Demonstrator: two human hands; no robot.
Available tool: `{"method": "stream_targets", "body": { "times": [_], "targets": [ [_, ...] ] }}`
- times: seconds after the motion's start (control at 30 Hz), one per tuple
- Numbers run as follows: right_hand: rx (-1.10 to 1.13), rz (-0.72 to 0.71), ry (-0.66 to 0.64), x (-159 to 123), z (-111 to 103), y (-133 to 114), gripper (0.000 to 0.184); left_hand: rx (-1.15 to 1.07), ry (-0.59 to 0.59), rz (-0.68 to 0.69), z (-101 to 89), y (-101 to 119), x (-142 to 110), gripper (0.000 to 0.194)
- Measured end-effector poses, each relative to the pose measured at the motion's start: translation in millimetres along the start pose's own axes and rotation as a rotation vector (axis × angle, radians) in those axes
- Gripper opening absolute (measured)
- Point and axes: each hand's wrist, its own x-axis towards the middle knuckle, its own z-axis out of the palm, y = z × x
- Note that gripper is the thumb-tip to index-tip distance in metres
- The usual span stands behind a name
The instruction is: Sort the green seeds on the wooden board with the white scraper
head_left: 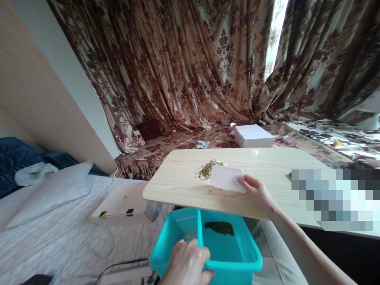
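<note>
White scraper point(227, 179) in right grip point(252, 189), left on turquoise bin point(257, 259)

Pale wooden tabletop point(273, 170) (rounded corners), greenish bits point(204, 171) loosely heaped, small white object point(254, 152) near far edge

No readable text, brand, number or sign shows near either hand. Nothing legible appears elsewhere.

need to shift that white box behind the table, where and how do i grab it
Best hold the white box by its opposite left and right walls, coming from above: it lies flat, and the wooden table seems to crowd its front.
</note>
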Motion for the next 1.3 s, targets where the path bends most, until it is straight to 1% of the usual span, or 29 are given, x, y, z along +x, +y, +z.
{"method": "stream_targets", "body": {
  "times": [0.13, 0.3, 0.43, 0.53, 0.57, 0.6, 0.63, 0.73, 0.77, 0.83, 0.9, 1.0, 1.2, 1.3],
  "targets": [
    [0.019, 0.000, -0.003, -2, -1, 0, 0.052, -0.005, 0.039, -0.027, 1.9, -6, 0, 0.018],
    [-0.002, -0.019, -0.059, -9, 3, -7, 0.053, 0.009, 0.004, -0.047, -6.2, -4, 0, 0.017],
    [0.001, 0.017, -0.142, -24, 7, -18, 0.051, 0.010, 0.000, -0.050, -12.5, -2, -3, 0.018],
    [0.049, 0.073, -0.229, -33, 2, -24, 0.047, 0.021, -0.017, -0.043, -15.8, 2, -6, 0.019],
    [0.072, 0.088, -0.225, -33, -2, -25, 0.045, 0.032, -0.034, -0.037, -16.9, 5, -6, 0.019],
    [0.094, 0.095, -0.187, -33, -6, -25, 0.043, 0.044, -0.053, -0.024, -18.2, 8, -7, 0.021],
    [0.113, 0.095, -0.116, -31, -10, -25, 0.041, 0.063, -0.077, -0.010, -19.6, 13, -7, 0.022],
    [0.117, 0.078, 0.176, -24, -24, -21, 0.036, 0.115, -0.150, 0.045, -24.4, 28, -4, 0.028],
    [0.102, 0.072, 0.246, -21, -27, -19, 0.035, 0.136, -0.172, 0.062, -25.8, 33, -3, 0.030],
    [0.071, 0.067, 0.304, -18, -29, -16, 0.034, 0.165, -0.209, 0.085, -27.3, 39, -1, 0.032],
    [0.053, 0.059, 0.307, -16, -28, -12, 0.034, 0.171, -0.209, 0.089, -26.5, 41, 1, 0.032],
    [0.046, 0.025, 0.285, -15, -21, -6, 0.035, 0.155, -0.163, 0.076, -21.2, 38, 1, 0.030],
    [-0.010, -0.067, 0.146, -16, -10, -3, 0.036, 0.077, -0.060, 0.057, -10.9, 34, 1, 0.023],
    [-0.041, -0.074, 0.120, -17, -10, -5, 0.034, 0.022, -0.021, 0.040, -10.5, 33, 1, 0.023]
  ]
}}
